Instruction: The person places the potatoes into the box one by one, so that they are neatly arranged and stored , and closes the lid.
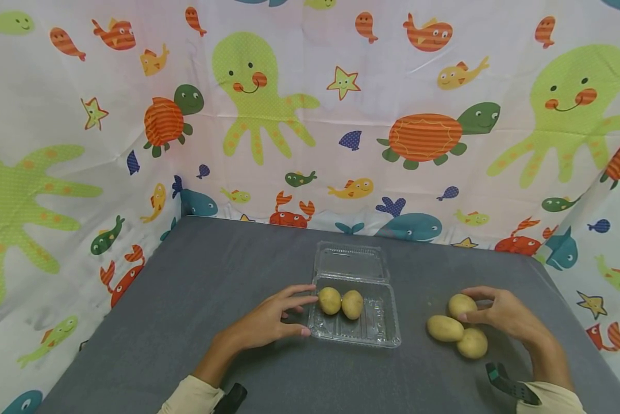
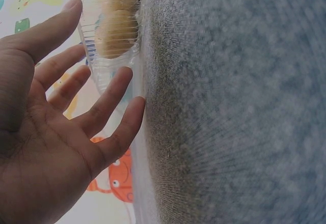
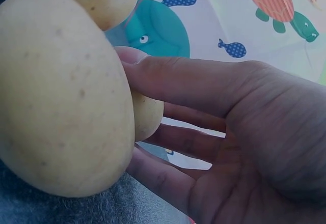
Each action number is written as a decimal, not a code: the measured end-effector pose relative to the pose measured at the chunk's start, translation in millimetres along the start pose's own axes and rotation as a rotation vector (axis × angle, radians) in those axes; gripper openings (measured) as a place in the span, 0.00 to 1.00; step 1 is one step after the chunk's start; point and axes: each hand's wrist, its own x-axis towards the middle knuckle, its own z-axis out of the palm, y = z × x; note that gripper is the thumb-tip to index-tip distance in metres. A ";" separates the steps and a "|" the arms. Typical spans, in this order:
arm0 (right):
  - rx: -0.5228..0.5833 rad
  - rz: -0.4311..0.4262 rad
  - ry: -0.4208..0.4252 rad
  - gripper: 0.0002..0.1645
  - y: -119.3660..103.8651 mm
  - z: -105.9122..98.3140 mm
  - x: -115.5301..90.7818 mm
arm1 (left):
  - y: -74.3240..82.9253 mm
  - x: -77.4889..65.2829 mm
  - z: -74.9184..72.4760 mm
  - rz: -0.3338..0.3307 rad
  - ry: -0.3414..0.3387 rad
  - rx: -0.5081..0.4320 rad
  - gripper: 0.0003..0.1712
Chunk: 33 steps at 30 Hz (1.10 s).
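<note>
A clear plastic clamshell container lies with its lid folded back. Two potatoes sit side by side in its left half: a left potato and a right potato. My left hand is at the container's left side, fingers spread, fingertips at its wall. To the right, three potatoes are clustered on the table. My right hand grips the rearmost potato between thumb and fingers. Nearer me are an oval potato and a rounder potato, which looms large in the right wrist view.
A grey cloth-like surface covers the table. White curtains printed with sea animals enclose it at the back and both sides. Dark straps, including a right wrist strap, are worn near both sleeves.
</note>
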 end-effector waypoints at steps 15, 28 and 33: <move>-0.015 0.000 0.069 0.47 0.1 1.7 0.9 | 2.6 -0.4 -0.4 0.005 0.001 0.007 0.39; 0.009 -0.005 0.113 0.49 -8.1 2.8 -1.6 | 0.4 -0.1 0.1 -0.010 -0.003 -0.014 0.39; 0.016 -0.005 0.110 0.50 -15.7 1.1 -5.0 | 0.6 0.0 0.0 -0.001 0.001 -0.014 0.39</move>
